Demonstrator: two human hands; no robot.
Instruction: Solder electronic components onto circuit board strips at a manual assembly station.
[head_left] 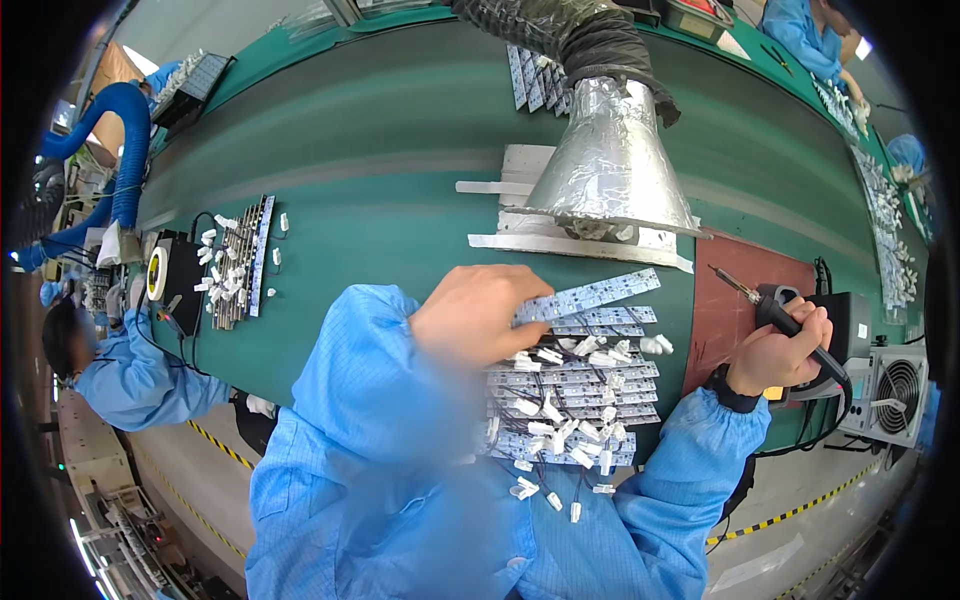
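My left hand (480, 315) is closed on one end of a narrow LED circuit board strip (600, 293). The strip tilts up to the right over a stack of similar LED strips (580, 375). Several white plug connectors (590, 430) on short dark wires lie across the stack and hang from its near edge. In my right hand (785, 355) is a soldering iron (742, 288), held by its black handle. Its metal tip points up and left over a reddish-brown mat (728, 325), apart from the strips.
A foil-covered fume hood (610, 150) hangs over a white board beyond my hands. Right of the mat stand a black soldering station (850, 325) and a fan unit (895, 395). More strips (240, 265) lie on the green table at left. A co-worker in blue (150, 370) sits there.
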